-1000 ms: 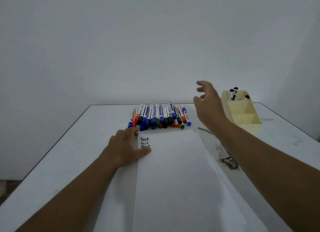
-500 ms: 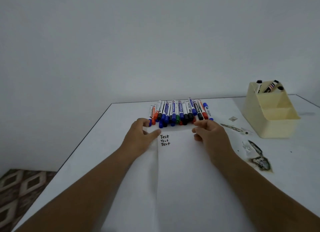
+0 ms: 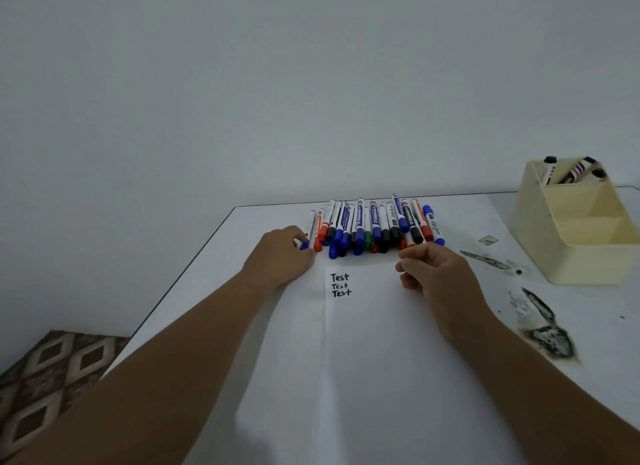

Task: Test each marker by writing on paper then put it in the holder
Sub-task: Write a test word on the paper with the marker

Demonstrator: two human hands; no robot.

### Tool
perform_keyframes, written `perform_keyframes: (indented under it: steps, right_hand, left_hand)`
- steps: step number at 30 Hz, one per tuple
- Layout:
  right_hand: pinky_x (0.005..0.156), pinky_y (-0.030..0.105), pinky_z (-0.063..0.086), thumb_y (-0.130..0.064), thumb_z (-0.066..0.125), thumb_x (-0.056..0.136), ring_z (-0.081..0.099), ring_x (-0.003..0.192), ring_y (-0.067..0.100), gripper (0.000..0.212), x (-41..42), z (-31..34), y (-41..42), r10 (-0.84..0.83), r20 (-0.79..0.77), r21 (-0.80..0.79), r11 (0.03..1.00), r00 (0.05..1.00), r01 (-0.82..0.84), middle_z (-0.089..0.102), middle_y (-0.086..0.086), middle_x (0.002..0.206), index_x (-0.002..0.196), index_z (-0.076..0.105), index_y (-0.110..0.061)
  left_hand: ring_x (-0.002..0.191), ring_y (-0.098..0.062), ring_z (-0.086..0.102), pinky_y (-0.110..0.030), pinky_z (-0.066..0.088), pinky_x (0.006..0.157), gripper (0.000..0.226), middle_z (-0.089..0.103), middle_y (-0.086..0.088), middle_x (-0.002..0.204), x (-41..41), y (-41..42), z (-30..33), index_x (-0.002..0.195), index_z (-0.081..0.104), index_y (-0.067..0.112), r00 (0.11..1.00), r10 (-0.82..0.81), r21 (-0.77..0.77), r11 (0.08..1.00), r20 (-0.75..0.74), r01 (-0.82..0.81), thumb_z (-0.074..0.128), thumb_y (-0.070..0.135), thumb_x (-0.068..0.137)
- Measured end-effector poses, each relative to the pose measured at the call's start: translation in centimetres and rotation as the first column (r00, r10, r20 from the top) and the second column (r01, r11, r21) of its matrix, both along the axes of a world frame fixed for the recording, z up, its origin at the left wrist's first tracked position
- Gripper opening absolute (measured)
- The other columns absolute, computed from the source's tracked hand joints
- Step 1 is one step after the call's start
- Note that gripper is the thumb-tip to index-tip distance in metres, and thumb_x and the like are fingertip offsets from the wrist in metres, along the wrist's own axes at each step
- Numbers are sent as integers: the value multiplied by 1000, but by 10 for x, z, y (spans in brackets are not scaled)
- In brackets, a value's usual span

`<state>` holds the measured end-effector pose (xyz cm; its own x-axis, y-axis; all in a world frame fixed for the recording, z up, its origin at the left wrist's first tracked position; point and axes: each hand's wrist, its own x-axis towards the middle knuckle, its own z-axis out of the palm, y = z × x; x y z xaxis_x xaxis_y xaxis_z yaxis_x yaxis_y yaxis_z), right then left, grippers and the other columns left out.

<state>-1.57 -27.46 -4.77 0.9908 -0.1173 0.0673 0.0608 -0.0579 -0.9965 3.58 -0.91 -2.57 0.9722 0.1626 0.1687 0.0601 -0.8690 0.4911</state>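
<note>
Several markers point(image 3: 372, 227) with blue, orange, black and green caps lie in a row at the table's far side. My left hand point(image 3: 280, 255) pinches the blue-capped marker point(image 3: 304, 245) at the row's left end between thumb and forefinger. My right hand point(image 3: 434, 274) has its fingers curled at the near ends of the right-hand markers, by an orange tip point(image 3: 410, 245); whether it holds one is hidden. The white paper point(image 3: 367, 360) lies under both forearms with "Test" point(image 3: 340, 285) written three times in black. The cream holder point(image 3: 575, 242) stands at the right with three markers point(image 3: 571, 171) in its back compartment.
The white table point(image 3: 214, 274) ends at the left, with patterned floor point(image 3: 52, 371) below. Dark scorch-like marks point(image 3: 547, 333) and scraps point(image 3: 488, 258) lie between the paper and the holder. A plain wall rises behind the table.
My right hand came back from near the holder to the front of the marker row. My left hand left the paper's corner and moved up to the blue-capped marker.
</note>
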Motion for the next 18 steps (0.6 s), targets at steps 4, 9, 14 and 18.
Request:
perform_keyframes:
  steps: [4, 9, 14, 18]
  right_hand:
    - [87, 40, 61, -6, 62, 95, 68, 81, 20, 11, 1, 0, 0, 5, -3, 19, 1000, 1000, -4, 74, 7, 90, 100, 70, -13]
    - [86, 40, 61, -8, 62, 96, 68, 81, 20, 11, 1, 0, 0, 6, -3, 24, 1000, 1000, -6, 74, 6, 90, 99, 70, -15]
    - [85, 39, 61, -6, 62, 95, 67, 80, 19, 11, 0, 1, -2, 5, 3, 31, 1000, 1000, -5, 74, 7, 90, 99, 69, -13]
    - [85, 39, 61, -8, 63, 95, 68, 80, 19, 12, 1, 0, -1, 7, -5, 46, 999, 1000, -7, 74, 6, 89, 101, 69, -16]
  left_hand:
    - [84, -16, 59, -29, 47, 69, 18, 63, 6, 93, 1, 4, 2, 91, 60, 26, 995, 96, 159, 982, 20, -98, 60, 45, 88]
    - [84, -20, 60, -32, 49, 68, 7, 66, -2, 95, -3, 15, -4, 93, 61, 20, 980, 180, 49, 982, 83, -184, 61, 24, 88]
    - [83, -14, 58, -25, 42, 76, 45, 67, 1, 98, -17, 30, -6, 136, 55, 16, 957, 252, -198, 955, 147, -221, 60, 17, 91]
    - [85, -13, 66, -17, 44, 67, 50, 71, 7, 95, -38, 28, 1, 142, 52, 23, 949, 243, -407, 902, 200, -145, 59, 18, 93]
